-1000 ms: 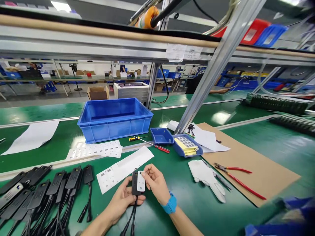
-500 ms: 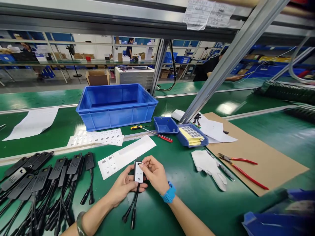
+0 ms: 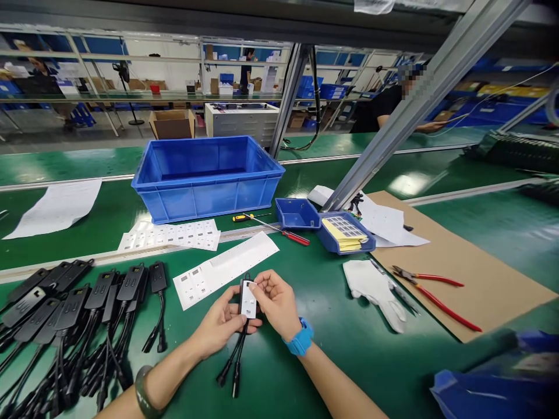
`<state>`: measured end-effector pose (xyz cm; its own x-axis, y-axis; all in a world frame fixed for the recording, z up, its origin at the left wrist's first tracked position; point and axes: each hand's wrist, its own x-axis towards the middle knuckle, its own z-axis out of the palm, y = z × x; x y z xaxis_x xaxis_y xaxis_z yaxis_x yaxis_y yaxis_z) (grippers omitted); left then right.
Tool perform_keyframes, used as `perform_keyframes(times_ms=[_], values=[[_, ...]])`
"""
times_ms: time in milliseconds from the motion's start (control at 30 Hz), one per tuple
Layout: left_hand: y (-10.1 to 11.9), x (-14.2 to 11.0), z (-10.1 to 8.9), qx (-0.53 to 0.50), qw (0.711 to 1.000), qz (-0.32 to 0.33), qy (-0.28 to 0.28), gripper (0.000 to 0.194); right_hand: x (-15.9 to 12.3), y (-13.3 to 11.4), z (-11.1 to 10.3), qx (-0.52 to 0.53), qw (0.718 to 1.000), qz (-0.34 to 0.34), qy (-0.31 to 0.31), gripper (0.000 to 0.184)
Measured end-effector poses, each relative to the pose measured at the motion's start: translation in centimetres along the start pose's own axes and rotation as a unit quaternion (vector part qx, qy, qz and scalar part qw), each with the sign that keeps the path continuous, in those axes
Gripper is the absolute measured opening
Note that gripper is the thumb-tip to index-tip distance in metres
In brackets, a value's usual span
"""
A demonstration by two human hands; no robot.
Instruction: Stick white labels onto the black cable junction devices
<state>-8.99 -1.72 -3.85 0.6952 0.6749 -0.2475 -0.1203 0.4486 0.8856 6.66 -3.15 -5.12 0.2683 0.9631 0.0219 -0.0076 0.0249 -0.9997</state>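
Between my hands is a small black controller box with a white label (image 3: 248,306) on its front and black cables (image 3: 236,364) hanging below, ending in plugs. My left hand (image 3: 222,326) grips the box from the left side, thumb near its lower edge. At the upper right of the label, the thumb and fingers of my right hand (image 3: 277,302) are closed on it, hiding that corner. Just beyond lies a label sheet (image 3: 227,269), some labels left on its near end. Many similar black controllers (image 3: 72,314) with cables are heaped at the left.
A large blue bin (image 3: 209,195) stands behind, with more label sheets (image 3: 170,235), two screwdrivers (image 3: 294,237) and small blue trays (image 3: 297,215) nearby. To the right are a white glove (image 3: 373,291), red-handled pliers (image 3: 445,302) on cardboard (image 3: 493,285), and a slanting metal post (image 3: 393,145).
The camera view has tilted and shifted slightly. Both hands keep hold at the box and label, with the right thumb still at the label's upper right.
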Motion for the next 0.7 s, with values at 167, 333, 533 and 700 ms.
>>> perform_keyframes(times_ms=[167, 333, 533, 700], values=[[-0.11, 0.09, 0.05, 0.01, 1.0, 0.007, -0.004, 0.064, -0.03, 0.29, 0.12, 0.002, 1.0, 0.004, 0.013, 0.019], [-0.17, 0.05, 0.19, 0.023, 1.0, 0.018, -0.007, 0.06, -0.01, 0.57, 0.11, -0.017, 1.0, -0.003, 0.025, 0.02], [-0.03, 0.17, -0.19, -0.014, 1.0, 0.001, 0.011, 0.049, 0.29, 0.96, 0.17, -0.049, 0.999, -0.003, -0.001, 0.036], [0.19, 0.14, -0.51, -0.066, 0.997, -0.001, 0.043, 0.033, -0.09, 0.8, 0.38, -0.111, 0.986, 0.003, -0.125, 0.061]])
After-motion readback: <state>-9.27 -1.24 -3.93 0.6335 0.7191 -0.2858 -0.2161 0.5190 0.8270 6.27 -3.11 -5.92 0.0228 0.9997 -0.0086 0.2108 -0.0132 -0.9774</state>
